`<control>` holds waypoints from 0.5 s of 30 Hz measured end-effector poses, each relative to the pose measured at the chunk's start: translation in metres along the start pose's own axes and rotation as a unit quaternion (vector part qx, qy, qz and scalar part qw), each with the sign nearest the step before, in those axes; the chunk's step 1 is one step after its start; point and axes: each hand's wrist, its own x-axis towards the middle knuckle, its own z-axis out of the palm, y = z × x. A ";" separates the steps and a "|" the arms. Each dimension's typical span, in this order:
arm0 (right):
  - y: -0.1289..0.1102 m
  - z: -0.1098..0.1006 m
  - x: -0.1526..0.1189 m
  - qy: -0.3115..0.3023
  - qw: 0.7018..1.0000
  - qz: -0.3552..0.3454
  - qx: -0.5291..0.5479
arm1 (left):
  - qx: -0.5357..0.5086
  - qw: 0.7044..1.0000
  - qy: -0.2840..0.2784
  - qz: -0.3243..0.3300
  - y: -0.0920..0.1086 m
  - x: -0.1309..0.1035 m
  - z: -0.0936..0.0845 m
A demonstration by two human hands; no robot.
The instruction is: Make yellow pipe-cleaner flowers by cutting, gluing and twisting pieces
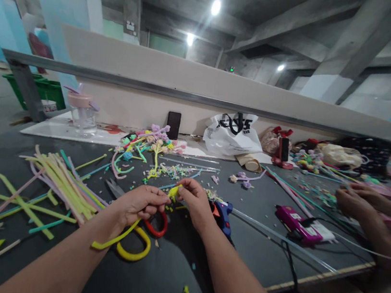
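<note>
My left hand [142, 203] is closed on a yellow stem [115, 239], whose free end sticks out below the palm toward the left. Close beside it, my right hand [193, 199] pinches a small yellow piece [173, 192] at the fingertips. Scissors [133, 249] with one red and one yellow handle loop lie under and below my left hand, their blades pointing up and left. A blue glue gun [224, 217] rests just right of my right wrist. Small foam scraps [166, 171] are scattered beyond my hands.
Foam strips [63, 181] are heaped at the left. Behind stand a clear cup [83, 116], a dark phone [173, 125] and a white bag [233, 135]. Finished-looking coloured blossoms [158, 141] lie mid-table. A purple device [299, 225] with cables and another person's hands [358, 201] are at right.
</note>
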 end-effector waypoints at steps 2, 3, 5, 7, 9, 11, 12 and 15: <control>-0.003 -0.001 -0.001 -0.003 1.000 0.002 0.012 | -0.012 1.000 -0.006 -0.001 0.000 -0.001 0.000; -0.005 -0.001 -0.001 -0.001 1.000 0.002 0.020 | -0.020 1.000 -0.008 -0.001 0.001 -0.001 0.001; -0.008 -0.001 -0.002 0.007 0.999 0.000 0.035 | -0.038 0.999 -0.012 0.000 0.002 -0.003 0.001; -0.010 -0.001 -0.002 0.017 0.999 -0.001 0.047 | -0.058 0.998 -0.014 0.000 0.003 -0.004 0.002; -0.010 -0.001 -0.002 0.023 0.998 -0.001 0.057 | -0.074 0.997 -0.015 -0.003 0.005 -0.005 0.002; -0.010 0.000 -0.002 0.027 0.997 -0.002 0.066 | -0.081 0.997 -0.017 -0.008 0.007 -0.006 0.002; -0.009 0.000 -0.002 0.029 0.997 -0.004 0.070 | -0.081 0.997 -0.016 -0.009 0.007 -0.006 0.002; -0.007 0.000 -0.002 0.025 0.996 -0.006 0.082 | -0.070 0.997 -0.014 -0.005 0.007 -0.007 0.004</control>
